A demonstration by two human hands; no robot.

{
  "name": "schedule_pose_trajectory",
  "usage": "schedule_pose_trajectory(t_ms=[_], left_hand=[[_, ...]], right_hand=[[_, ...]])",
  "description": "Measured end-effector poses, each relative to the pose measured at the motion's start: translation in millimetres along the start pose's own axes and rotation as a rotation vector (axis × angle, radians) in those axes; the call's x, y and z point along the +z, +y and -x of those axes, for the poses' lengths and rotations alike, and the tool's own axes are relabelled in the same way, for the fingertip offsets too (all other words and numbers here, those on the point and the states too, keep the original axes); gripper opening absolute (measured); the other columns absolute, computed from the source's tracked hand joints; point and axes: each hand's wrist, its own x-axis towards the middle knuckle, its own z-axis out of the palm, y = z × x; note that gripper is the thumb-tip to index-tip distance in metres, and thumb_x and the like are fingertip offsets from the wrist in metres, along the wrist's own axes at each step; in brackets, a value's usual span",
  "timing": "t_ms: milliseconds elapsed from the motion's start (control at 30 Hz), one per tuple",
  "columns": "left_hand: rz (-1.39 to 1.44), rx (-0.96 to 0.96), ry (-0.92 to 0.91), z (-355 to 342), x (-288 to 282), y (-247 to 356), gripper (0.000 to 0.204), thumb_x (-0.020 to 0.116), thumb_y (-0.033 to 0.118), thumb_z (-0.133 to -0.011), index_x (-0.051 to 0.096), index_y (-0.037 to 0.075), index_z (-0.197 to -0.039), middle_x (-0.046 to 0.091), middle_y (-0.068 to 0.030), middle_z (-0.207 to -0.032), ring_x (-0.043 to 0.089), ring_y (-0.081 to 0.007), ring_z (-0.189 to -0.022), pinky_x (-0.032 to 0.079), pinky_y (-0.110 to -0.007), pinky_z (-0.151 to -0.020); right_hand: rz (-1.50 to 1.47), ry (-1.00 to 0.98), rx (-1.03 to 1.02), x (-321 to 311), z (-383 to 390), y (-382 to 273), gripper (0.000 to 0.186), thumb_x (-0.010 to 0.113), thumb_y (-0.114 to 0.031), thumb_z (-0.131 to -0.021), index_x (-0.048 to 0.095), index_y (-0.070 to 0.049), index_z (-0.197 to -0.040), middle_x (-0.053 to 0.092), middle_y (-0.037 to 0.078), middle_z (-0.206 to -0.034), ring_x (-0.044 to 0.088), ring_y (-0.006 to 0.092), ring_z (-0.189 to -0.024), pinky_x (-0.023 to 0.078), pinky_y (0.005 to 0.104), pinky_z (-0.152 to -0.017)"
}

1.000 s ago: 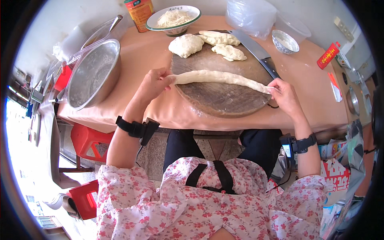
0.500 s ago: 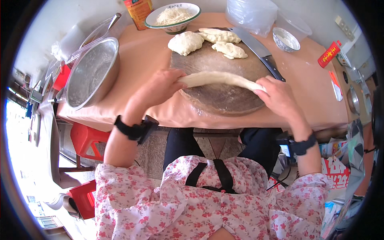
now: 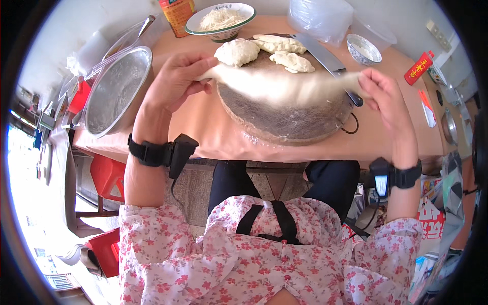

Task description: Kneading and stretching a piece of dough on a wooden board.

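Holding a long rope of dough [image 3: 284,84] by its two ends, I have it lifted above the round board [image 3: 290,119]. My left hand [image 3: 175,81] is closed on the left end, with the fingers curled around it. My right hand [image 3: 384,96] pinches the right end between thumb and fingers. The rope is stretched between them and looks blurred in the middle, so I cannot tell if it touches the board there.

On the far part of the board lie three pieces of dough: a round lump [image 3: 237,52] close to my left hand, and two flatter pieces [image 3: 292,61] to the right of it. A cleaver [image 3: 325,58] lies on the far right of the board, and its handle passes under the rope near my right hand.

The board rests on a table [image 3: 203,122] with an orange cover. To the left stands a big metal bowl [image 3: 114,91]. At the far edge is a bowl of noodles [image 3: 221,19], and far right a small bowl [image 3: 363,49] and a red packet [image 3: 418,68].
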Motion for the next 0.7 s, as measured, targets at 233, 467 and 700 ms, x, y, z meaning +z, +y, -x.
schedule_pose_trajectory(t_ms=[233,467,700], left_hand=[[-0.039,-0.092,-0.062,-1.8,4.8,-1.5,0.02,0.061,0.021,-0.094,0.065,0.002,-0.088,0.059,0.0013,-0.068,0.056,-0.0049,-0.056,0.038,-0.017,-0.047],[-0.012,-0.074,-0.011,-9.7,-4.9,-10.7,0.021,0.06,0.02,-0.094,0.065,0.002,-0.085,0.058,-0.0015,-0.063,0.055,-0.006,-0.05,0.034,-0.018,-0.039],[-0.065,0.021,-0.001,-14.3,-16.4,-12.7,0.018,0.06,0.018,-0.094,0.065,0.003,-0.086,0.062,-0.0032,-0.067,0.057,-0.0059,-0.052,0.036,-0.017,-0.041]], right_hand=[[0.113,-0.02,0.009,-0.6,7.8,-3.0,0.023,0.06,-0.02,-0.094,0.061,-0.002,-0.08,0.05,-0.007,-0.068,0.041,0.0025,-0.065,0.035,0.0221,-0.057],[-0.018,0.02,-0.021,-4.5,2.3,8.2,0.022,0.061,-0.023,-0.094,0.064,-0.004,-0.083,0.052,-0.005,-0.068,0.04,0.0023,-0.063,0.034,0.0223,-0.054],[0.121,0.032,0.061,-11.2,-1.4,18.2,0.019,0.063,-0.02,-0.093,0.065,-0.004,-0.084,0.053,-0.006,-0.069,0.041,0.0001,-0.059,0.029,0.0172,-0.049]])
